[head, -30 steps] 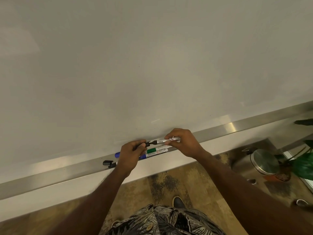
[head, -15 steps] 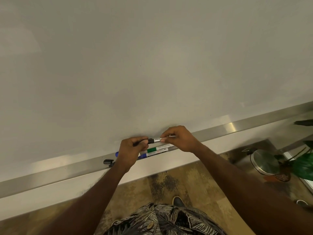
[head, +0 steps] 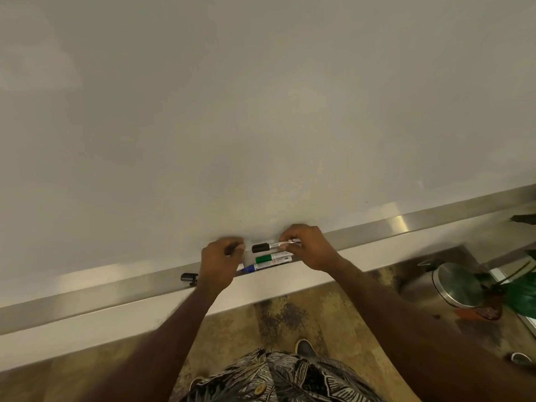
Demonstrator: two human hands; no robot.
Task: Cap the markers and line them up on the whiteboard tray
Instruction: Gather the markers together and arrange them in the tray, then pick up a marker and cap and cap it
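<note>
My right hand (head: 309, 248) grips the silver barrel of a black marker (head: 271, 246) just above the metal whiteboard tray (head: 377, 229); a black cap sits on the marker's left end. My left hand (head: 222, 261) is a short gap to the left of that cap, fingers curled, with a dark spot between them that I cannot identify. A green marker (head: 272, 258) and a blue marker (head: 255, 267) lie side by side on the tray under the black one. A loose black cap (head: 188, 277) rests on the tray left of my left wrist.
The whiteboard (head: 261, 111) fills the upper view. The tray runs on to both sides. Below it are a patterned floor, my shoe (head: 304, 348), a steel bin (head: 456, 282) and a green plant (head: 522, 294) at the right.
My left hand, which held the black cap against the marker's tip, has drawn back to the left. The cap now stays on the marker in my right hand.
</note>
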